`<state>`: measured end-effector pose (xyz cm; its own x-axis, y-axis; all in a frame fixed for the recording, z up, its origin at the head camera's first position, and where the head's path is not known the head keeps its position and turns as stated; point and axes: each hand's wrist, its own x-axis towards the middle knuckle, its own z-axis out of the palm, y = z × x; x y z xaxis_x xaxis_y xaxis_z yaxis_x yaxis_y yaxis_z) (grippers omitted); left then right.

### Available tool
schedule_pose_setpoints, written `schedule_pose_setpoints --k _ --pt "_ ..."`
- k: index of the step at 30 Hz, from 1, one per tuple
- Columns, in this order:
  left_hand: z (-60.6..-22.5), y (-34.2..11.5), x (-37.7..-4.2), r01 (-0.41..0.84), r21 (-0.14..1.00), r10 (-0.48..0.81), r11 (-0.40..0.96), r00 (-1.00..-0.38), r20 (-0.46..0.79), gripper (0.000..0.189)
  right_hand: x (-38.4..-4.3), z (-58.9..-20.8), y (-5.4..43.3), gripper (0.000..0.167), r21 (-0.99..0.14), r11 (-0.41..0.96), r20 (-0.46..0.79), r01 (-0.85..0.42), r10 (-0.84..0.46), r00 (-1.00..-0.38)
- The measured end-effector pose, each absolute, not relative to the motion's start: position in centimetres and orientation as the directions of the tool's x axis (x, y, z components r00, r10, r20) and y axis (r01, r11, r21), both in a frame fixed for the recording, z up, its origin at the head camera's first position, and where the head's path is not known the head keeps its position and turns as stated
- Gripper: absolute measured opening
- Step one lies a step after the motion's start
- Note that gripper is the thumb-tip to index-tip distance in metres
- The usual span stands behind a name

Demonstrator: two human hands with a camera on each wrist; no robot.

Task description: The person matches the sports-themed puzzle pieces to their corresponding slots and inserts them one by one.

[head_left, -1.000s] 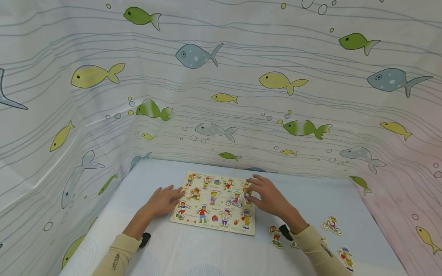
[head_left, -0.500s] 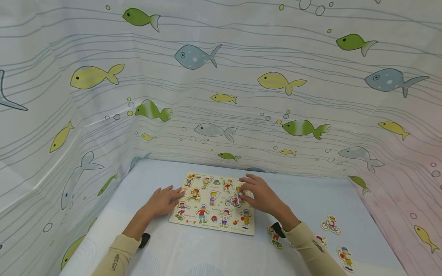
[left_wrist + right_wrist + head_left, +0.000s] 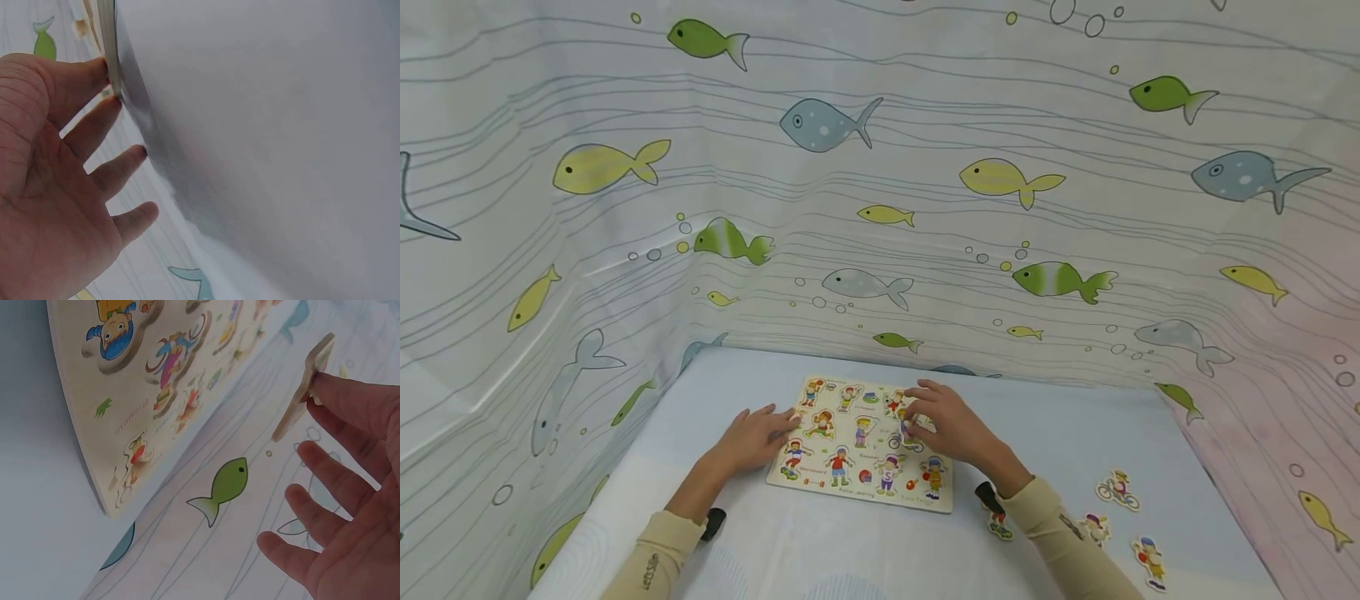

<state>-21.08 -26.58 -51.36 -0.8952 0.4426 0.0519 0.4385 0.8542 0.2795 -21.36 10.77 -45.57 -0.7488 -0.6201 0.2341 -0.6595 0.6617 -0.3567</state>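
Note:
A cream wooden puzzle board with printed children playing sports lies flat on the table. My left hand rests at its left edge; in the left wrist view the thumb and index finger touch that edge, the other fingers spread out. My right hand hovers over the board's right half. Between its thumb and index finger it pinches a thin wooden puzzle piece, raised off the board and seen edge-on in the right wrist view. In the head view the fingers partly cover the piece and the bicycle picture beneath.
Loose puzzle pieces lie on the right: a cyclist, a ball player, a capped figure partly behind the sleeve, and a skateboarder half covered by the black wrist camera. A fish-patterned curtain surrounds the table.
My right hand has moved left with the puzzle piece, from the board's upper right edge to over the bicycle picture. The left hand has stayed at the left edge.

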Motion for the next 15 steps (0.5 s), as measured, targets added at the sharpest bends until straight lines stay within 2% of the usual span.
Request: schedule_pose_setpoints --k 7,15 --pt "-51.2 -26.7 -20.9 0.436 0.288 0.441 0.852 -0.896 0.053 0.038 -22.0 -46.3 9.7 0.008 -0.342 0.636 0.250 -0.692 -0.648 -0.719" --pt "-51.5 -26.8 -21.2 0.446 0.288 0.450 0.847 -0.891 0.057 0.039 -22.5 -46.5 8.4 0.009 -0.350 0.640 0.220 -0.684 -0.653 -0.724"
